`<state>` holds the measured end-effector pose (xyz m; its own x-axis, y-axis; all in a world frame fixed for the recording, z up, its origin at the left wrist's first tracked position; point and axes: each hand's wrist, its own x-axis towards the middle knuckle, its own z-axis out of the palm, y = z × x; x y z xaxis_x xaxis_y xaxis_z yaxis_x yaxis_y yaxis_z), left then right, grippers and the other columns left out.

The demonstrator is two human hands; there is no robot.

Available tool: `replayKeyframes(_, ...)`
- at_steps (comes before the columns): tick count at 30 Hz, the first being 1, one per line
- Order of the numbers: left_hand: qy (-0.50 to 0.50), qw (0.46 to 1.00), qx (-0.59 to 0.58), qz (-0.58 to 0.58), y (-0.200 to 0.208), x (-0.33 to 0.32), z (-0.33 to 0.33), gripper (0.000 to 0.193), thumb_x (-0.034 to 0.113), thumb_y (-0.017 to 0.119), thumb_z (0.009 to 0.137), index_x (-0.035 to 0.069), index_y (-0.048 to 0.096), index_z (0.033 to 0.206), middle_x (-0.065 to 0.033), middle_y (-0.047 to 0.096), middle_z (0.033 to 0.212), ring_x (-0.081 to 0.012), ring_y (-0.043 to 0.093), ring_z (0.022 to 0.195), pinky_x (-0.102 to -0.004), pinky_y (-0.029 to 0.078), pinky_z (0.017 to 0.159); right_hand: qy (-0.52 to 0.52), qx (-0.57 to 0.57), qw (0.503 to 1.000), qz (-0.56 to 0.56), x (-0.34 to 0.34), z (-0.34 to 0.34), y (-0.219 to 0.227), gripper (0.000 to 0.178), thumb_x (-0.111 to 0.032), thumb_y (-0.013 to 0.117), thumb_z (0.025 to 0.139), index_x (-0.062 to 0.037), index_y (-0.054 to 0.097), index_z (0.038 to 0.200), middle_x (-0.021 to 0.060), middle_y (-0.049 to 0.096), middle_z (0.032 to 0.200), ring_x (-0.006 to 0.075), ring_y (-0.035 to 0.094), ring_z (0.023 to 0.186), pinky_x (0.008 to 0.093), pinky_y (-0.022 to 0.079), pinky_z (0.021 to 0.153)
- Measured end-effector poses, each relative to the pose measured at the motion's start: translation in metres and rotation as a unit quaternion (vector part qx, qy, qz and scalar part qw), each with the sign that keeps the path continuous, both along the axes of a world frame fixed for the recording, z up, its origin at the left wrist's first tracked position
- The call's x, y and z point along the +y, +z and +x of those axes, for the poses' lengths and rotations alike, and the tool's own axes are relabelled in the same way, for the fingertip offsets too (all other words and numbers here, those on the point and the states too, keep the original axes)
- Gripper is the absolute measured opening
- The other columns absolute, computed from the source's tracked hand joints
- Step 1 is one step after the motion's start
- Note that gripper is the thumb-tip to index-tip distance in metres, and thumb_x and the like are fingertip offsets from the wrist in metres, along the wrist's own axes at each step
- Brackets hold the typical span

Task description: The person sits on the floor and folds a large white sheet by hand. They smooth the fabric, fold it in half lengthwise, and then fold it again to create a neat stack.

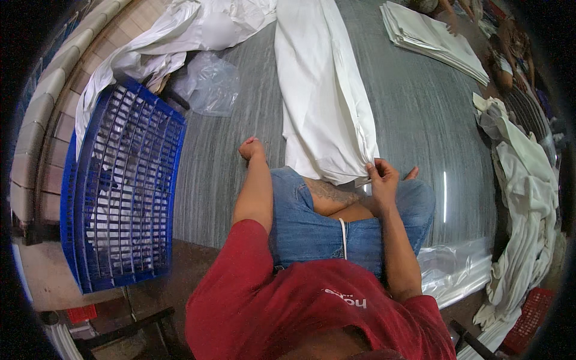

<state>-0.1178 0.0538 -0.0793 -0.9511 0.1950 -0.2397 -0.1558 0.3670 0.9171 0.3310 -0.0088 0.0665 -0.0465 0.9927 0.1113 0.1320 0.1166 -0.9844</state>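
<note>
A long white cloth runs lengthwise down the grey table, its near end reaching my lap. At its near right corner, my right hand pinches the gathered edge between thumb and fingers. My left hand is closed in a fist left of the cloth, apart from it. Whatever that fist may hold is hidden. I sit cross-legged in blue jeans, with the cloth's near edge over my legs.
At the left stands a blue plastic crate, with white fabric and a clear plastic bag beyond it. Folded white cloths lie far right, near another person's hand. Crumpled pale fabric hangs along the right edge.
</note>
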Motion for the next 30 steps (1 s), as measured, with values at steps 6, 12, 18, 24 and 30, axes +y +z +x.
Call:
replayKeyframes(6,-0.024,0.995,0.074,0.062,0.019,0.01,0.011,0.012,0.0,0.065,0.076,0.005,0.073,0.083,-0.0139,0.072,0.087,-0.0275,0.069,0.08,-0.0367,0.054,0.075,-0.009,0.01,1.0,-0.001,-0.002,-0.007,0.012,0.014,-0.009,0.065,0.088,0.0046,0.066,0.092,-0.0001,0.06,0.072,0.008,0.051,0.069,0.0246,0.041,0.064)
replayKeyframes(12,-0.518,0.837,-0.096,0.148,0.134,-0.014,0.194,0.021,0.015,0.061,0.092,0.001,0.067,0.106,-0.0065,0.07,0.089,-0.0127,0.066,0.076,-0.0252,0.052,0.065,-0.058,-0.074,0.994,0.063,-0.002,0.001,0.015,0.016,-0.01,0.066,0.088,0.0043,0.067,0.096,0.0069,0.066,0.078,0.0116,0.058,0.072,0.0295,0.046,0.064)
replayKeyframes(18,-0.582,0.782,-0.203,0.091,0.215,-0.063,0.268,0.048,0.045,0.069,0.089,-0.002,0.065,0.09,-0.0061,0.066,0.084,-0.0115,0.063,0.069,-0.0233,0.054,0.056,0.004,-0.149,0.976,0.161,-0.008,-0.029,0.053,0.016,-0.004,0.065,0.085,-0.0007,0.066,0.1,0.0152,0.065,0.084,0.0287,0.065,0.072,0.0378,0.051,0.065)
replayKeyframes(24,-0.595,0.789,-0.149,0.034,0.22,-0.054,0.257,0.042,0.039,0.072,0.088,-0.001,0.065,0.077,-0.0029,0.061,0.068,-0.0112,0.059,0.062,-0.0257,0.05,0.051,0.106,-0.222,0.934,0.258,-0.015,-0.034,0.067,0.028,0.002,0.062,0.076,-0.0049,0.062,0.103,0.0124,0.053,0.082,0.0324,0.058,0.08,0.0419,0.049,0.069)
replayKeyframes(30,-0.549,0.825,-0.067,0.114,0.252,-0.05,0.235,0.026,0.022,0.067,0.092,-0.004,0.07,0.092,-0.0007,0.065,0.076,-0.0073,0.055,0.067,-0.0253,0.044,0.06,0.062,-0.099,0.955,0.272,-0.027,-0.038,0.091,0.042,0.0,0.069,0.075,-0.0027,0.06,0.116,0.0135,0.061,0.108,0.027,0.061,0.096,0.0358,0.05,0.08)
